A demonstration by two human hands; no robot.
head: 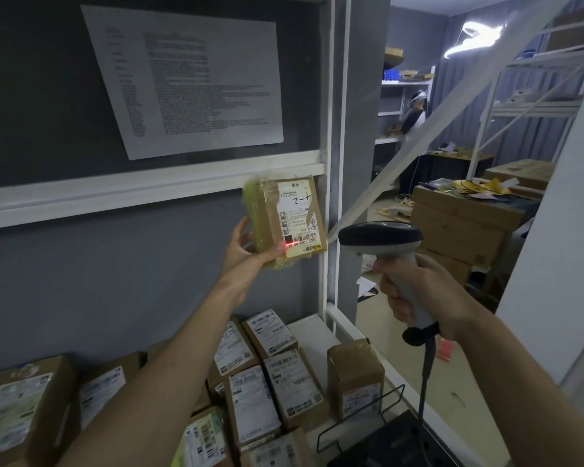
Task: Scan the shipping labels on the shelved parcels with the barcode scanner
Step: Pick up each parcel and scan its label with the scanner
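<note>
Left hand (250,246) holds a small brown parcel (285,220) up in front of the shelf upright, thumb and fingers curled round its lower left corner. Its shipping label (297,219) faces me; a red scan line falls on the barcode near the label's bottom edge. Right hand (418,291) grips the barcode scanner (383,244) by its handle, head aimed at the parcel; I think the index finger sits on the trigger, hard to tell. More labelled parcels (285,379) lie on the shelf (312,326) below.
</note>
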